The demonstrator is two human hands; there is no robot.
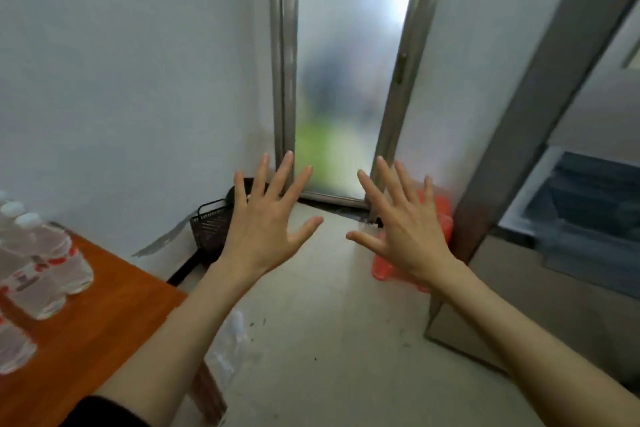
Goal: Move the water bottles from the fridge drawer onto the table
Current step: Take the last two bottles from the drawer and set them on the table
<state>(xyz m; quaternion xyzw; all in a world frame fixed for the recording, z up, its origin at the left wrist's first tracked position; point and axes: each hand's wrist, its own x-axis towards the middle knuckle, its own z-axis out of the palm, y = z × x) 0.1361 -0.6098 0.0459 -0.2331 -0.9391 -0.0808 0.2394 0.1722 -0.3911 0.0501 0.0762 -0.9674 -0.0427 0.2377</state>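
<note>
Several clear water bottles (41,263) with white caps and red labels stand on the orange-brown wooden table (104,315) at the lower left. My left hand (266,218) and my right hand (405,225) are both raised in mid-air over the floor, palms down, fingers spread, holding nothing. The fridge (540,135) stands at the right with its door open, and the open drawer (581,211) shows as a dark blurred compartment. No bottle can be made out inside it. The picture is motion-blurred.
A frosted glass door (346,80) fills the far wall. A black wire basket (211,229) sits on the floor by the wall, and a red-orange plastic thing (440,218) lies partly behind my right hand. Pale floor (329,340) runs between table and fridge.
</note>
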